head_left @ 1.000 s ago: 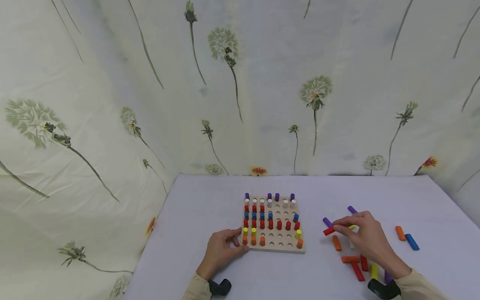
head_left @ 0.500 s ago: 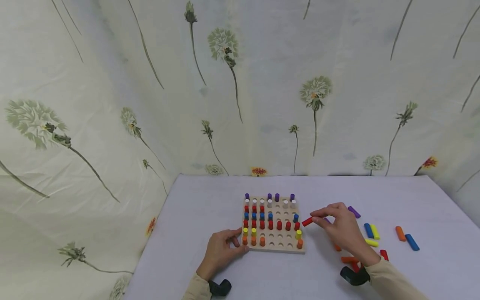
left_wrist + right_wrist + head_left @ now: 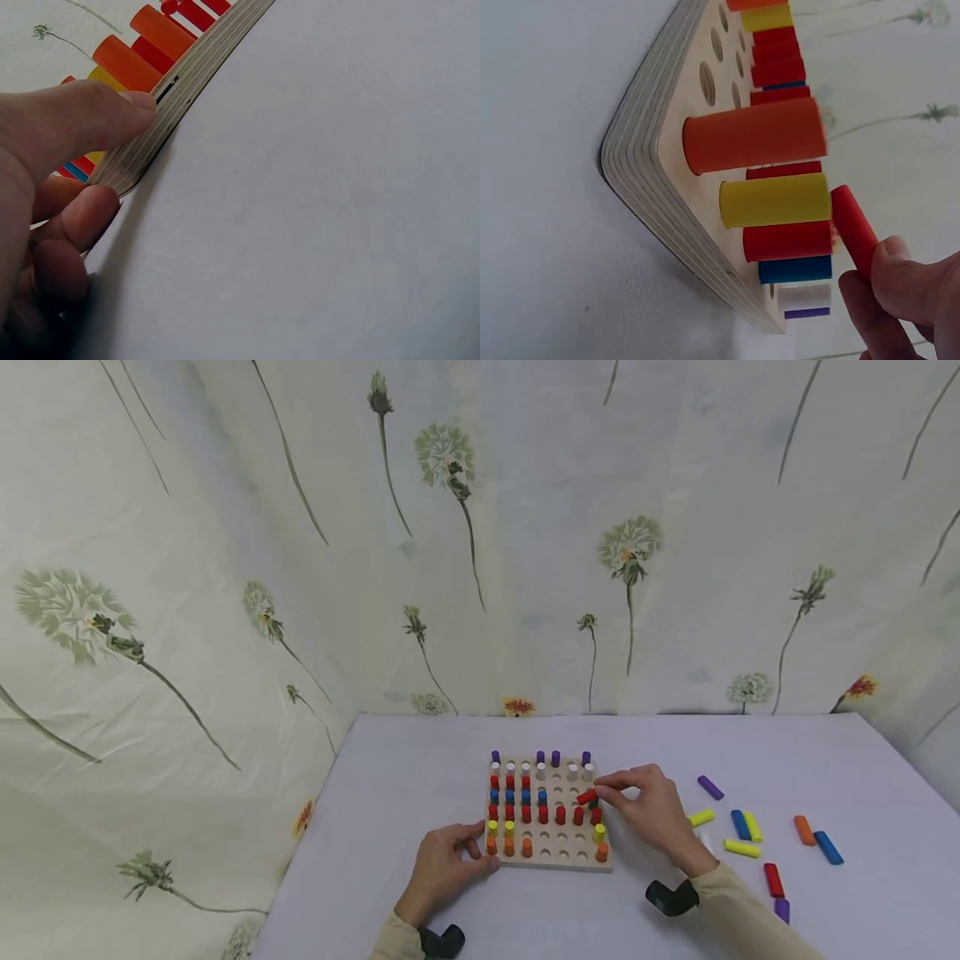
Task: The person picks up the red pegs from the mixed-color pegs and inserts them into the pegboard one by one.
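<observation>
A wooden pegboard (image 3: 570,857) stands mid-table, studded with purple, white, red, blue, yellow and orange pegs. My right hand (image 3: 645,806) pinches a red peg (image 3: 587,796) over the board's right side, above the red row. The right wrist view shows that red peg (image 3: 853,229) tilted between fingertip and thumb, just above the yellow peg (image 3: 776,200) and orange peg (image 3: 754,137). My left hand (image 3: 444,860) grips the board's near left corner. Its thumb (image 3: 82,120) lies on the plywood edge (image 3: 176,94), with fingers curled under it.
Loose pegs lie on the white table right of the board: a purple one (image 3: 709,787), yellow ones (image 3: 741,848), a blue one (image 3: 828,847), an orange one (image 3: 803,830) and a red one (image 3: 772,879). A flowered cloth backdrop (image 3: 480,527) rises behind and to the left.
My right hand lifted a red peg from the loose pile and carried it left, over the board's right side. The left hand stayed on the board's corner.
</observation>
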The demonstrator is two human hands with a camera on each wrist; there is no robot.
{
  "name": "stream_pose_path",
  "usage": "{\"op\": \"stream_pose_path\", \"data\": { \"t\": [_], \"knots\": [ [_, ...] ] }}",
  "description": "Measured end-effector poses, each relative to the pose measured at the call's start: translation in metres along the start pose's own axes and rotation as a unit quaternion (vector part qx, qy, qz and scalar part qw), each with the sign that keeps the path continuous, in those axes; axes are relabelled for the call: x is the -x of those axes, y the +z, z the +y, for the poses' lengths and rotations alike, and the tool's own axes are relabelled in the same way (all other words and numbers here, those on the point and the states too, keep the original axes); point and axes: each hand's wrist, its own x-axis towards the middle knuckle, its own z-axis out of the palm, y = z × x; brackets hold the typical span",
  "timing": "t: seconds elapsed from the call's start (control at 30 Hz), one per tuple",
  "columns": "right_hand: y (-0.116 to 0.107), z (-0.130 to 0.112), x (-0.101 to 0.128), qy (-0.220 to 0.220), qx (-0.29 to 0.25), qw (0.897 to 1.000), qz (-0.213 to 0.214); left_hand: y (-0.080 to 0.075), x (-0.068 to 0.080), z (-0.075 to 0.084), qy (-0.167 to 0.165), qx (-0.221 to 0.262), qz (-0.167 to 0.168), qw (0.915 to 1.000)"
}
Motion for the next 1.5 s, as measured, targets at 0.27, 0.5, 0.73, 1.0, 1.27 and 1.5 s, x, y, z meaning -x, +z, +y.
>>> {"op": "stream_pose_path", "data": {
  "t": [0.27,0.5,0.73,1.0,1.27,1.5],
  "knots": [
    [0.015,0.004,-0.022,-0.018,-0.015,1.000,-0.013,-0.002,-0.001,-0.001,0.006,0.004,0.004,1.0000],
    [0.028,-0.007,-0.033,-0.003,-0.031,0.999,-0.038,0.000,0.000,-0.002,0.010,0.010,0.003,0.9999],
    [0.035,-0.014,-0.040,-0.016,-0.028,0.999,-0.035,0.001,0.000,-0.004,0.015,0.001,0.003,0.9999],
    [0.041,-0.019,-0.047,-0.020,-0.024,0.999,-0.038,0.001,0.001,-0.003,0.016,0.008,0.001,0.9998],
    [0.045,-0.023,-0.054,-0.020,-0.018,0.998,-0.056,0.001,0.001,-0.005,0.014,0.007,-0.002,0.9999],
    [0.041,-0.023,-0.058,-0.045,-0.003,0.997,-0.056,-0.002,0.000,-0.004,0.020,0.007,-0.002,0.9998]
  ]
}}
